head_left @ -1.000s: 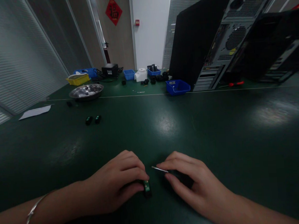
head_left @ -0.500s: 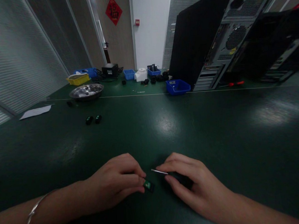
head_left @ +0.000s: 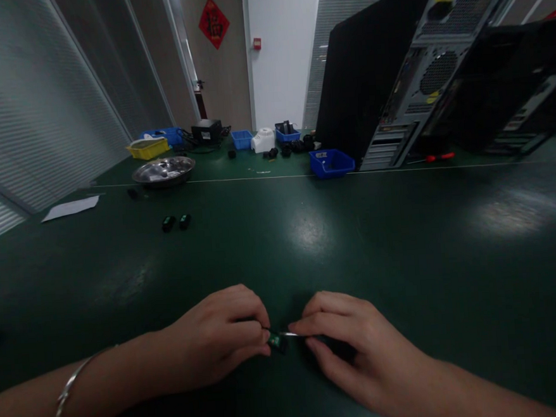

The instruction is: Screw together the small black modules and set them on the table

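Note:
Low over the green table, my left hand (head_left: 223,336) is closed, its fingertips pinching a small black part with a green circuit board (head_left: 276,342). My right hand (head_left: 356,343) grips a thin silvery metal piece (head_left: 291,334) between thumb and fingers. The left end of that metal piece meets the upper right edge of the black part; whether it goes inside I cannot tell. Farther off to the left, two similar black parts (head_left: 168,223) lie side by side on the table (head_left: 243,249).
A round metal dish (head_left: 164,172) and a white paper (head_left: 71,208) lie at the back left. A blue bin (head_left: 332,164) stands at the back beside a black computer case (head_left: 368,69). A yellow tray (head_left: 148,149) and a white plastic housing (head_left: 263,140) are along the far edge.
My right hand has brought the metal piece left and slightly down, from apart to touching the black part. The left hand keeps its hold, nearly still.

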Tool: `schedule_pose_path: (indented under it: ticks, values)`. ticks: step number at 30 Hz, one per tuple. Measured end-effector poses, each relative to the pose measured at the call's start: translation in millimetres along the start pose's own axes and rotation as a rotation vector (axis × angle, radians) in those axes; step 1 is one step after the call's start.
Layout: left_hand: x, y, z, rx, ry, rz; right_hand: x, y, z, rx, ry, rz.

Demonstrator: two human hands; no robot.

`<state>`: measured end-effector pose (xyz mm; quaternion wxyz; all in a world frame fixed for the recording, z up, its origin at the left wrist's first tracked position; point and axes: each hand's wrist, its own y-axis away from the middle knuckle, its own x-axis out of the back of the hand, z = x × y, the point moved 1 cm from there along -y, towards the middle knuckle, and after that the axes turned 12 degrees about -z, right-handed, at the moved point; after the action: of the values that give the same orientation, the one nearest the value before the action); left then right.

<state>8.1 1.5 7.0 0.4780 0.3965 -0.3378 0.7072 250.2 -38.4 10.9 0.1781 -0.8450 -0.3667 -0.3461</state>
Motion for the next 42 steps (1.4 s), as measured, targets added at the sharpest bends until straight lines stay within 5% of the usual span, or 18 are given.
schedule_pose_path:
  ticks: [17, 42]
  values:
    - [-12.4, 3, -13, 0.090, 0.086, 0.063, -1, 0, 4, -0.042, 0.090, 0.008]
    - [-10.0, -3, -4, 0.074, 0.089, 0.113, 0, 1, 3, -0.051, 0.137, -0.011]
